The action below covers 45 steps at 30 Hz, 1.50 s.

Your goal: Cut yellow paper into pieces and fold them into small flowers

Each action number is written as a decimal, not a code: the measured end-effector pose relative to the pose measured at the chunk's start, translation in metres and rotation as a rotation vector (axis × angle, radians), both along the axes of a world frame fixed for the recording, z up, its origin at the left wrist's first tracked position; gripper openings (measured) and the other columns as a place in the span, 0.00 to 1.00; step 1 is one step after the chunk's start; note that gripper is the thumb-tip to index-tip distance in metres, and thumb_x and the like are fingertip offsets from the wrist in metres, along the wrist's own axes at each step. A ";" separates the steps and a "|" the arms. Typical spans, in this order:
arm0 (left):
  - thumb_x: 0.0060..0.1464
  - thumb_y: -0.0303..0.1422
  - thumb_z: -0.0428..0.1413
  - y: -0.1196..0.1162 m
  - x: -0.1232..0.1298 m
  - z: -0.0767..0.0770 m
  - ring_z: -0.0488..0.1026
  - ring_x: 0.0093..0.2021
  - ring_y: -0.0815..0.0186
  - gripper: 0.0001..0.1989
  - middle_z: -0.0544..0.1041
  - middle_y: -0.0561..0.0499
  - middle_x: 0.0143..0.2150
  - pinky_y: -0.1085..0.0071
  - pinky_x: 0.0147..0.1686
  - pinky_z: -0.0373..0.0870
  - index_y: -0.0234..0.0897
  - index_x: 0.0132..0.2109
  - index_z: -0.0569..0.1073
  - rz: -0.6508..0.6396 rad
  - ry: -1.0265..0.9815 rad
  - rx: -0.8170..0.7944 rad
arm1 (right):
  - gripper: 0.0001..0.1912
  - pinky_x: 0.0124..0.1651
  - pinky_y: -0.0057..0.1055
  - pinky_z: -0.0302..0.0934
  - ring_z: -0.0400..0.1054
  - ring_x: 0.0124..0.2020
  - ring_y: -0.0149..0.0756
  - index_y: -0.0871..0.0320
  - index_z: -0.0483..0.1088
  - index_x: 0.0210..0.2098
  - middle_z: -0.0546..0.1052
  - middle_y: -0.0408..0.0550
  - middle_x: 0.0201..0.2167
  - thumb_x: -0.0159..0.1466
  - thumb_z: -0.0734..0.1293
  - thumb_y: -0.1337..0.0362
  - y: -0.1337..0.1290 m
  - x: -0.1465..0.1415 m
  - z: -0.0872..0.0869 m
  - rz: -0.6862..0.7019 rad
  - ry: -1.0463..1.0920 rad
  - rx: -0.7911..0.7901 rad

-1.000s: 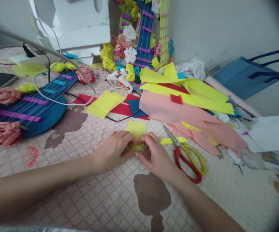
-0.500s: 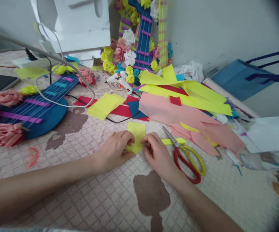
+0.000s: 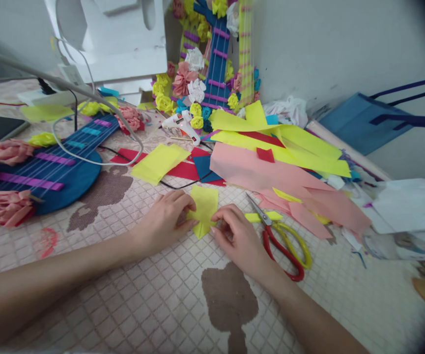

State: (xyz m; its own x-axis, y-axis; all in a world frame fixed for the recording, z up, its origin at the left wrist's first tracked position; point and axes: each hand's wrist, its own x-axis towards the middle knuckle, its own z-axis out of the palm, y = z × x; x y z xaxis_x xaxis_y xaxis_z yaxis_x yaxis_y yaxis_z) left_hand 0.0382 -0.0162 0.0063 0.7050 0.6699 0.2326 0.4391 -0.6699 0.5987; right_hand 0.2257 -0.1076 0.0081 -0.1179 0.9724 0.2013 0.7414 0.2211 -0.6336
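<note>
Nearest, as I watched from a distance, lay the tablecloth point(image 3: 142, 295) with its brown patch point(image 3: 229, 295). Just beyond, the left hand point(image 3: 168, 215) had thumb and fingers clamped on one side of a yellow sheet point(image 3: 205, 201), and the right hand point(image 3: 238, 236) pinched its opposite side. The sheet sat between them (its near end tapered to a creased point). Beside the right hand I saw scissors point(image 3: 268, 222) lying across a yellow strip point(image 3: 276, 215). Farther off were pink paper point(image 3: 241, 162), a glue gun point(image 3: 187, 127) and, at the back, flower-trimmed guitars point(image 3: 217, 64).
</note>
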 end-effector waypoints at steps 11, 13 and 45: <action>0.47 0.27 0.57 0.014 -0.004 -0.010 0.68 0.33 0.66 0.08 0.70 0.52 0.33 0.69 0.33 0.65 0.35 0.37 0.67 0.011 0.006 -0.058 | 0.07 0.40 0.36 0.63 0.65 0.39 0.39 0.56 0.62 0.38 0.67 0.48 0.39 0.60 0.64 0.68 0.002 -0.015 -0.007 -0.088 -0.197 -0.043; 0.47 0.27 0.56 0.020 -0.008 -0.008 0.67 0.30 0.68 0.08 0.70 0.53 0.31 0.72 0.29 0.65 0.35 0.38 0.67 0.030 -0.012 -0.112 | 0.07 0.41 0.37 0.63 0.65 0.39 0.39 0.56 0.62 0.38 0.67 0.49 0.39 0.60 0.64 0.68 0.002 -0.014 -0.007 -0.091 -0.189 -0.048; 0.59 0.25 0.50 -0.006 -0.002 0.016 0.68 0.43 0.61 0.05 0.74 0.49 0.40 0.62 0.45 0.58 0.36 0.38 0.70 -0.427 0.186 0.281 | 0.14 0.37 0.33 0.63 0.66 0.37 0.36 0.56 0.62 0.43 0.67 0.50 0.41 0.58 0.59 0.75 0.001 -0.006 -0.007 -0.054 -0.044 0.035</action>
State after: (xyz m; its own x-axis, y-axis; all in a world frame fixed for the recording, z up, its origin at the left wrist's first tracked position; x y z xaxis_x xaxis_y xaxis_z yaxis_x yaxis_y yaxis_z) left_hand 0.0358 -0.0222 0.0221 0.9472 0.2446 0.2072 0.1738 -0.9350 0.3091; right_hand 0.2201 -0.1069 0.0014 -0.0745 0.9702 0.2306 0.7797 0.2008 -0.5931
